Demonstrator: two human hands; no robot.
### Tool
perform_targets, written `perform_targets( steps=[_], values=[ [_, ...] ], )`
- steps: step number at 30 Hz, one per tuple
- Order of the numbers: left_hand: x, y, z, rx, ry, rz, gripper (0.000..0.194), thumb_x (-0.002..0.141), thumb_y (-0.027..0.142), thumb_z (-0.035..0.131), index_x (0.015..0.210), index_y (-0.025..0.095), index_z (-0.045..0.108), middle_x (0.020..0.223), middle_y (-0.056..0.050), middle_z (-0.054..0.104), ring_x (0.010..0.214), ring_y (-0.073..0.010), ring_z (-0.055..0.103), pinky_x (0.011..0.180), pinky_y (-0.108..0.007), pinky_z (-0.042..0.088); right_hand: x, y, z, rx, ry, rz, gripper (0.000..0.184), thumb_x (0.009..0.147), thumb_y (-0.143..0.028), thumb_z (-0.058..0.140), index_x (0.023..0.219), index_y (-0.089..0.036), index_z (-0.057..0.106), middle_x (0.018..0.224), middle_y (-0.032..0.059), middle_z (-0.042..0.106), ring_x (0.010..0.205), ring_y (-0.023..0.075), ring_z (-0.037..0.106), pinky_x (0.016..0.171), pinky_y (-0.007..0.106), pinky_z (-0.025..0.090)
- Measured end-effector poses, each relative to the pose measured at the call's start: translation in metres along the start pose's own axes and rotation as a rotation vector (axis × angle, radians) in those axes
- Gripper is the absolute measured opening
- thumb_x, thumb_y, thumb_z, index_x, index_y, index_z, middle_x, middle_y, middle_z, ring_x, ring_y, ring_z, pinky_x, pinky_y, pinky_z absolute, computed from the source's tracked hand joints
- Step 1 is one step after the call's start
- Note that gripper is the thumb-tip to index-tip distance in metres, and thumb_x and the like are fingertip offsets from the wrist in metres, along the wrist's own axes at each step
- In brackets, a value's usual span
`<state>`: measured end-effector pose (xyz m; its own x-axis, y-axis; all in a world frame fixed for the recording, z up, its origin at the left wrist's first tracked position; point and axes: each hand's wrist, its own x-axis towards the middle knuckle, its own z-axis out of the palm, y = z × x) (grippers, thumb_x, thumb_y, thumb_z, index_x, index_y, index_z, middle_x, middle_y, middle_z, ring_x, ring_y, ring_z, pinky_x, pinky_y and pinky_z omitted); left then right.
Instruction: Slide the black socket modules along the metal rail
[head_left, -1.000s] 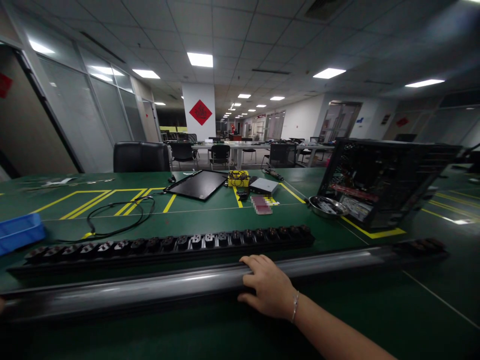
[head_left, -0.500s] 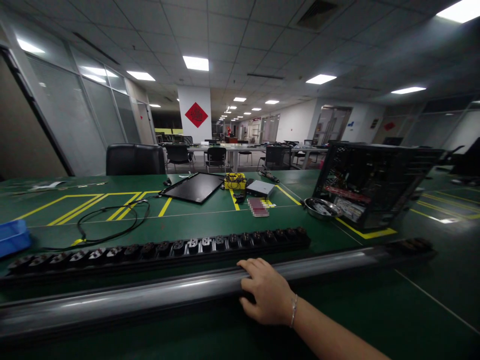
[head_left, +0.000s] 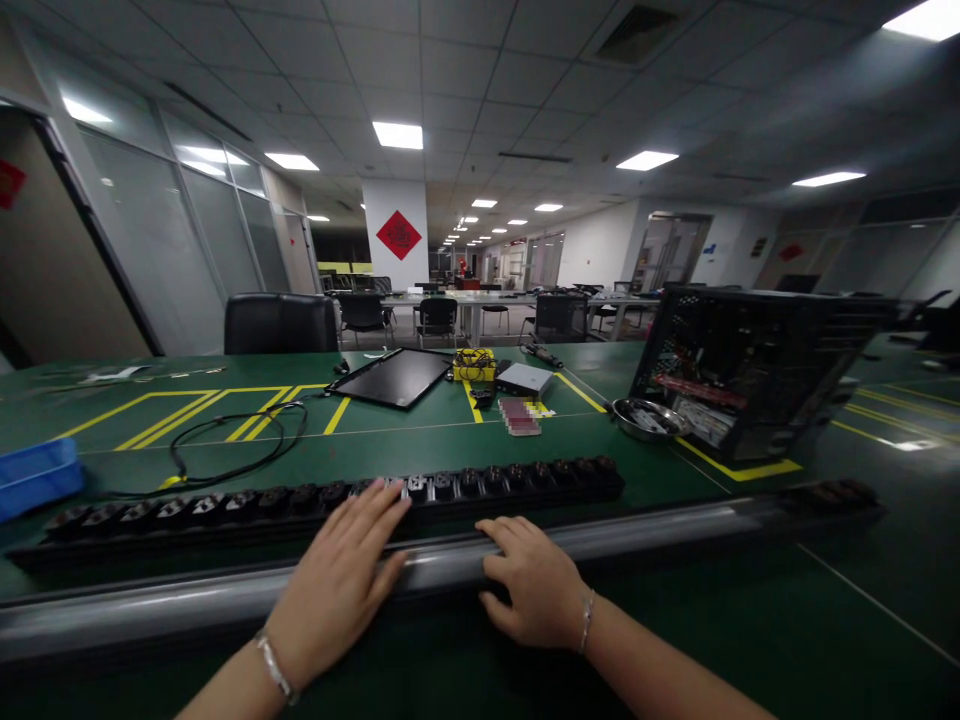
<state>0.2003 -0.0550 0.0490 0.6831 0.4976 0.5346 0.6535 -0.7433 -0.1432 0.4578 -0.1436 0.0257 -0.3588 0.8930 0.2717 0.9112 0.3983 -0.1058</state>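
A long dark bar with a shiny, see-through-looking top (head_left: 645,540) lies across the near part of the green table. My right hand (head_left: 536,585) is closed over its middle, fingers at the far edge and thumb at the near edge. To the left, my left hand (head_left: 337,580) reaches over the same bar, fingers stretched out and thumb apart. Its fingertips overlap a second black strip (head_left: 517,490) behind, which carries a row of round plug-like pieces; whether they touch it I cannot tell. A metal bracelet circles each wrist.
An open computer case (head_left: 757,370) stands at the right beside a metal bowl (head_left: 649,418) of small parts. Behind the strips lie a looped black cable (head_left: 240,460), a dark flat panel (head_left: 394,377), a yellow box (head_left: 474,365) and a grey box (head_left: 523,378). A blue bin (head_left: 37,478) sits at left.
My left hand has come into view from below and now extends over the bar towards the rear strip. The right hand keeps its place on the bar. The view has shifted slightly left.
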Motion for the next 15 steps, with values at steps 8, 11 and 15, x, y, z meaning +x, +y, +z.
perform_targets(
  steps=[8,11,15],
  values=[
    [-0.015,0.027,0.024,-0.075,-0.273,0.109,0.054,0.089,0.049,0.035,0.138,0.03,0.028,0.143,-0.001,0.033,0.127,-0.0213,0.038,0.101,-0.04,0.036,-0.004,0.005,0.0,0.06,0.139,-0.108,0.023,0.075,-0.037,0.055,0.082,-0.017,0.062,0.12,0.0079,0.052,0.108,0.0218,0.047,0.097,0.035,0.033],
    [-0.013,0.027,0.021,-0.119,-0.323,0.061,0.054,0.088,0.052,0.035,0.137,0.03,0.031,0.14,-0.001,0.039,0.121,-0.0216,0.045,0.1,-0.039,0.037,-0.005,0.039,-0.027,0.064,0.393,-0.059,0.02,0.083,-0.03,0.045,0.085,-0.018,0.061,0.094,0.005,0.062,0.088,0.0156,0.055,0.087,0.029,0.041],
    [-0.011,0.03,0.019,-0.162,-0.331,0.019,0.053,0.087,0.052,0.036,0.135,0.03,0.036,0.132,-0.003,0.049,0.115,-0.0217,0.05,0.098,-0.038,0.037,-0.039,0.132,-0.07,-0.275,0.926,0.345,0.027,0.085,-0.028,0.039,0.098,-0.016,0.059,0.108,0.0093,0.057,0.103,0.0215,0.05,0.095,0.038,0.035]
  ],
)
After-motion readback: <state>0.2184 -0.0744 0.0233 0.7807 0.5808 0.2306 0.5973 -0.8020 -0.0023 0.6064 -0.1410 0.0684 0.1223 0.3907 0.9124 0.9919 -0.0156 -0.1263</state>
